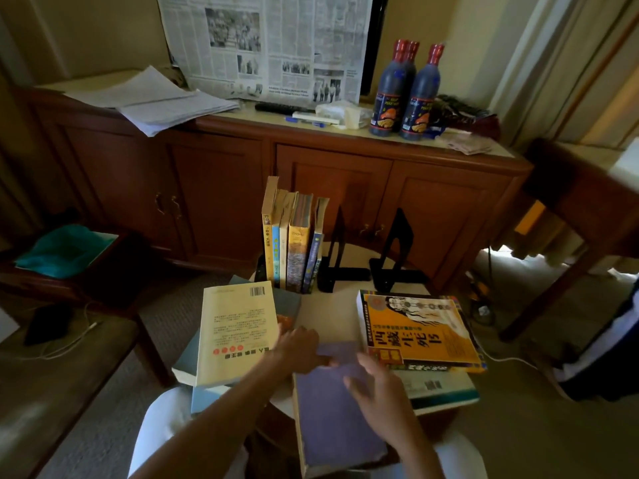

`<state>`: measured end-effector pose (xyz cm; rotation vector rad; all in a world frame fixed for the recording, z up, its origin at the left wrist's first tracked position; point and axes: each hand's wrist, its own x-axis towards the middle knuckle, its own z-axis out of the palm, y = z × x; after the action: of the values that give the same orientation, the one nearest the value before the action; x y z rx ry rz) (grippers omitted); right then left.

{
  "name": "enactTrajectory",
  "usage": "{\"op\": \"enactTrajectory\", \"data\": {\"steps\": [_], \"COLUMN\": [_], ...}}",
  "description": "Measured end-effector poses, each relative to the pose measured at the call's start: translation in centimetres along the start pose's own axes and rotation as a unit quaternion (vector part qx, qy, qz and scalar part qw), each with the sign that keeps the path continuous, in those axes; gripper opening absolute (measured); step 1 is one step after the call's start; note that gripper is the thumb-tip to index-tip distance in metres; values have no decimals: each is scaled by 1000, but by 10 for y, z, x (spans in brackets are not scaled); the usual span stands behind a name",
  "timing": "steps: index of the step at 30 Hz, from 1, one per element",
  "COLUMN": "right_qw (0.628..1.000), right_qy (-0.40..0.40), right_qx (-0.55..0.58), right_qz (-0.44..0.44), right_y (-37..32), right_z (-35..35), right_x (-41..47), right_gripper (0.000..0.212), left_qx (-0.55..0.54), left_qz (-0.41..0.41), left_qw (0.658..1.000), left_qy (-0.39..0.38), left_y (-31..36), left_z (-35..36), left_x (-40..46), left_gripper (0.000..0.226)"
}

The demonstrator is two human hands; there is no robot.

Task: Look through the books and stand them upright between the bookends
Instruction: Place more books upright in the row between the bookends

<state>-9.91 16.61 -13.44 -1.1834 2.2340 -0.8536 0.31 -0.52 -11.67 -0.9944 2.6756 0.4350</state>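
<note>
A purple-covered book (333,413) lies flat at the near edge of the small round table (328,312). My left hand (301,347) touches its far corner and my right hand (377,392) rests on its cover with fingers spread. Several books (294,240) stand upright at the back, against a black bookend (337,250); a second black bookend (397,250) stands to its right. A cream book (237,333) lies on a grey one at the left. An orange book (420,330) tops a stack at the right.
A wooden sideboard (311,174) stands behind the table with two dark bottles (406,91), a newspaper (266,46) and loose papers (155,98) on it. A chair with teal cloth (65,250) is at the left, and a wooden table leg (553,281) at the right.
</note>
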Motion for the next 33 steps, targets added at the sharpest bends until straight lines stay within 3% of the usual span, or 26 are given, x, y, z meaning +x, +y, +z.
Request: {"op": "enactTrajectory", "data": {"steps": [3,7,12,19,23,27,29,31,33], "right_qw": [998,985,984,983,983,948,915,900,905], "right_qy": [37,91,77,105,131,88,10,-89,-114], "right_qx": [-18,76,105,98,101,281,381,408,399], "right_qz": [44,128,124,111,82,124,133,122,94], "right_y": [9,14,25,15,-6,-14,-13,-15,-20], "right_z": [26,39,41,44,25,-1,-12,-21,-28], "right_x": [-29,-35,-25,-23,-27,-29,-28,-28,-26], "right_gripper": [80,74,64,43,34,49,67,68,60], "left_qx": [-43,8,-33,-124,-174,-234,-253,-257,-232], "left_qz": [12,8,1,-11,-7,33,69,115,156], "left_qw": [995,993,998,992,982,966,958,953,956], "left_qy": [-87,-114,-47,10,74,105,116,111,88], "left_y": [1,0,0,8,5,4,10,20,29], "left_z": [-18,-25,-18,-1,3,-13,-27,-44,-64], "left_x": [0,4,4,-9,-11,-17,-22,-27,-32], "left_gripper": [60,62,50,68,50,49,48,46,42]}}
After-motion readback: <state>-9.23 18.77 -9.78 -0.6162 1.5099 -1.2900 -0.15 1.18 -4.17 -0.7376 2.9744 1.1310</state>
